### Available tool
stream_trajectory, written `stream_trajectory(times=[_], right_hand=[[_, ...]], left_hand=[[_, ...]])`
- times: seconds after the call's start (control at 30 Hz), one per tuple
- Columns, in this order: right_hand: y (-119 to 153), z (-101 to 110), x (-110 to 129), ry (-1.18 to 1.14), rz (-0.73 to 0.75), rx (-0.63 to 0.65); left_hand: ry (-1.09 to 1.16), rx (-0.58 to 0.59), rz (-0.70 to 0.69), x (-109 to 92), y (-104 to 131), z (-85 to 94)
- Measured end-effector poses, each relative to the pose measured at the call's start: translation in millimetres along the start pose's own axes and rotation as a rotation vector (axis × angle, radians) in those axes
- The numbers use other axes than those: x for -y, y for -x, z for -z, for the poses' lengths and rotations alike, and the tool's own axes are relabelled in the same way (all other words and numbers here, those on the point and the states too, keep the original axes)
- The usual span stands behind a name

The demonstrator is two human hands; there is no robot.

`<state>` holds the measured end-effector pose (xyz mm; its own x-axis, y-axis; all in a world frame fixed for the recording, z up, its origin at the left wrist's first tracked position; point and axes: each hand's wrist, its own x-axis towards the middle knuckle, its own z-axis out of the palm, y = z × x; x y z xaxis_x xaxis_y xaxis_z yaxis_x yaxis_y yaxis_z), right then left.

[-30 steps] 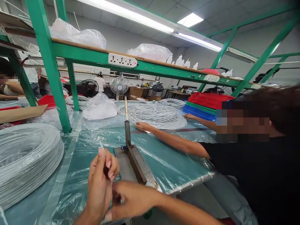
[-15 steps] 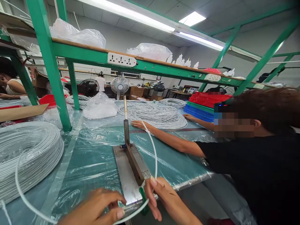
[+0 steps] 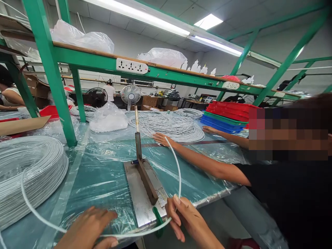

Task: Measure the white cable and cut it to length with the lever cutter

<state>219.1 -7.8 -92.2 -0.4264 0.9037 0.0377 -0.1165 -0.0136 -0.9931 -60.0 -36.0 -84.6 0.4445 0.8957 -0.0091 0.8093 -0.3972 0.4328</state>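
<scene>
Right hand (image 3: 185,216): fingers pinching white cable (image 3: 178,169) below its free end. Left hand (image 3: 86,224): fingers loosely spread, cable passing by palm; contact unclear. Cable arcs to large coil (image 3: 38,180), tabletop (image 3: 101,180) left. Far side: stacked coloured trays (image 3: 228,112), plastic bag (image 3: 109,119); contents indistinct.

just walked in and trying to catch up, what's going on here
The person's right hand pinches a white cable near its free end. The cable runs past the left hand, which is spread low at the table edge, towards the big coil. A metal lever tool sits between them and a co-worker, whose hands are at a flatter coil.
</scene>
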Motion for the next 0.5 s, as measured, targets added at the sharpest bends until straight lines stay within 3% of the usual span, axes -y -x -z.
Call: stream_trajectory(times=[0.17, 0.27, 0.5], right_hand=[[4.1, 10.7, -3.0, -0.038, 0.0, -0.072], [-1.0, 32.6, 4.6, -0.186, 0.025, -0.19], [-21.7, 145.9, 33.6, -0.434, 0.053, -0.535]], left_hand=[[-0.131, -0.087, 0.152, 27.8, 5.4, 3.8], [-0.281, -0.118, 0.219, 45.0, 5.5, 18.8], [-0.509, -0.325, 0.48, 81.6, 17.9, 77.0]])
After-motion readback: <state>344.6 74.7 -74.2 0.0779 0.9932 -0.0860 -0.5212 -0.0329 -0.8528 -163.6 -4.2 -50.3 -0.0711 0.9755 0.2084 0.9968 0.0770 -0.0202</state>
